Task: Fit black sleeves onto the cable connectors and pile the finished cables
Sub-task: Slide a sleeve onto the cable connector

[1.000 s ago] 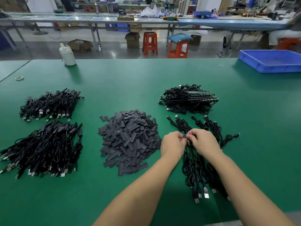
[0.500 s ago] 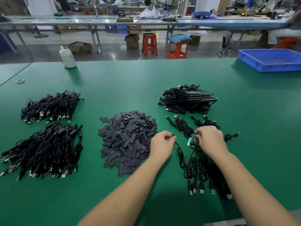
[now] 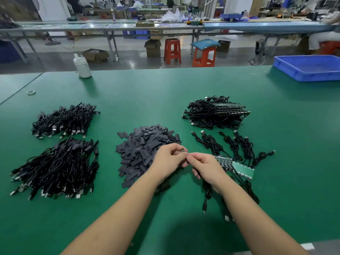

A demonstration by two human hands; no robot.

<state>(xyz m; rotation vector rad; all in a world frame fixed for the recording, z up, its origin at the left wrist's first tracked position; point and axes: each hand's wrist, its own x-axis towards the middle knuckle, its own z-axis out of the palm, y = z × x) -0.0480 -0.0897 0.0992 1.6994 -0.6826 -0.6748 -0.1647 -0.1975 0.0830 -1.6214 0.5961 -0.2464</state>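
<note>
A heap of flat black sleeves [image 3: 145, 150] lies in the middle of the green table [image 3: 165, 92]. My left hand [image 3: 168, 161] pinches a small cable connector [image 3: 182, 150] just right of that heap. My right hand [image 3: 206, 167] meets it fingertip to fingertip and grips the same cable, which trails down under my wrist. To the right, a row of cables on green circuit boards [image 3: 237, 167] lies spread out. A bundled stack of cables [image 3: 215, 112] sits behind them. Two piles of cables with sleeves lie at the left, a near pile [image 3: 58, 166] and a far pile [image 3: 64, 119].
A blue plastic tray [image 3: 309, 68] stands at the far right corner. A white bottle [image 3: 82, 66] stands at the far left edge, with a small ring of tape [image 3: 31, 92] nearby. Stools, boxes and benches lie beyond the table.
My left hand pulled one cable free and moved left toward the sleeve heap. My right hand left the circuit-board row and joined the left hand on the connector.
</note>
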